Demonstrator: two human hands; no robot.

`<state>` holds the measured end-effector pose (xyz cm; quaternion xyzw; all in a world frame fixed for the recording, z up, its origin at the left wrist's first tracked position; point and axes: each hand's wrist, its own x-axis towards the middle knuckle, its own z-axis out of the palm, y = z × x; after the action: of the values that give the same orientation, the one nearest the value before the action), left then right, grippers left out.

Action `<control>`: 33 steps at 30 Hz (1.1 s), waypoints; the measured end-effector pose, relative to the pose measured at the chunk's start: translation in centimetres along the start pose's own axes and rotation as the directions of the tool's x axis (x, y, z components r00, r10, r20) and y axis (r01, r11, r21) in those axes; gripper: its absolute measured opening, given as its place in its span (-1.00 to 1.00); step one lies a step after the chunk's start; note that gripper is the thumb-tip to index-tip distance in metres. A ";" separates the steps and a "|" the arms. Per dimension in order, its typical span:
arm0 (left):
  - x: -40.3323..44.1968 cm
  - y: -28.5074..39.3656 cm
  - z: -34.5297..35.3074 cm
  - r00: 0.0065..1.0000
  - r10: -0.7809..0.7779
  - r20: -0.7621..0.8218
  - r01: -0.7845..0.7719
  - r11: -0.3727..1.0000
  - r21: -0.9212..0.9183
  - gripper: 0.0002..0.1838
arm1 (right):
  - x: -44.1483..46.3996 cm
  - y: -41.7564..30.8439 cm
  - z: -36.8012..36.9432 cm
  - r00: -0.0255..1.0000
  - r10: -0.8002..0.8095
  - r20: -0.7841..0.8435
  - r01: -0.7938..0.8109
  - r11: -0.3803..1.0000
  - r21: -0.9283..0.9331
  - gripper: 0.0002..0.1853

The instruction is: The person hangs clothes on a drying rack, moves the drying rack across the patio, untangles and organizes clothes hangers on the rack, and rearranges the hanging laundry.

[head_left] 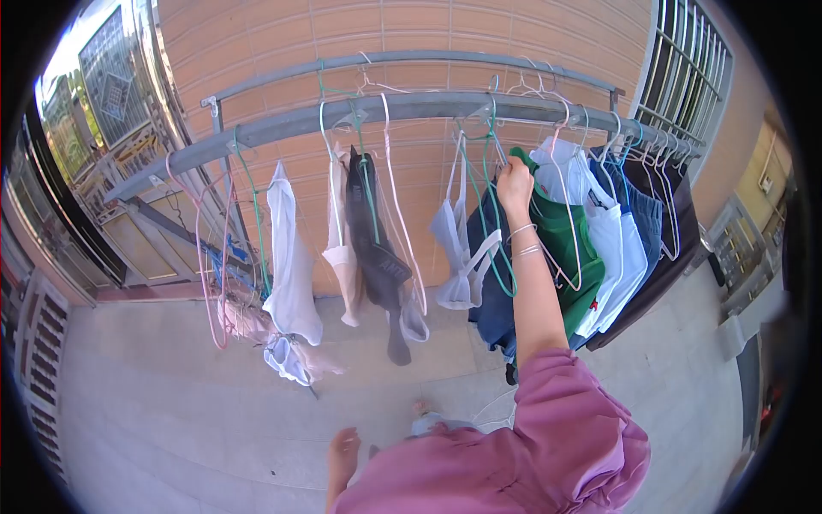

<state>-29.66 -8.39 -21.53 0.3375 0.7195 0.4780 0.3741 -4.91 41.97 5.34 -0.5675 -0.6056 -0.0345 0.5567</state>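
Observation:
My right hand [515, 183] is raised to the rack, its fingers closed at the collar of a green shirt [561, 231], beside a green hanger [489, 218]. What exactly the fingers grip is partly hidden by the hand. A white bra [462, 278] and a dark blue garment [494, 295] hang just left of that arm. To the right of the green shirt are white and light blue shirts [618, 265]. Low in front of my body, my left hand [344, 445] hangs with nothing visible in it, its fingers curled loosely and apart.
A grey metal rail [419, 106] crosses the view before a tiled wall [282, 34]. Socks [375, 265], a white cloth [291, 257] and pink hangers [199, 248] hang at the left. Barred window [685, 60] at upper right; glass door at left.

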 end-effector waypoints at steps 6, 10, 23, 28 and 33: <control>3.4 -0.1 1.1 0.993 -0.068 -0.099 0.067 0.998 -0.009 -0.69 | 10.1 -1.0 4.4 0.968 -0.248 -0.040 0.248 0.969 -0.014 -0.76; 6.2 2.4 3.1 0.997 -0.054 -0.050 0.054 0.998 0.010 -0.69 | 14.9 -0.2 8.9 0.967 -0.234 -0.103 0.246 0.961 0.125 -0.79; 8.0 5.1 5.1 0.997 -0.067 0.024 0.065 0.995 0.075 -0.68 | 20.1 -6.7 5.9 0.972 -0.153 0.178 0.189 0.960 -0.208 -0.74; 7.4 4.1 4.5 0.995 -0.074 0.064 0.069 0.995 0.075 -0.68 | 12.3 -3.4 4.4 0.909 -0.385 0.162 0.403 0.909 -0.101 -0.74; 7.2 -0.7 3.1 0.973 -0.110 0.201 0.076 0.982 0.170 -0.67 | -7.0 -0.7 0.4 0.989 0.105 -0.104 -0.026 0.814 0.580 -0.87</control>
<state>-30.61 -1.20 -24.54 0.3812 0.7274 0.3619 0.4413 -7.53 37.46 0.55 -0.3890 -0.5298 0.1328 0.7419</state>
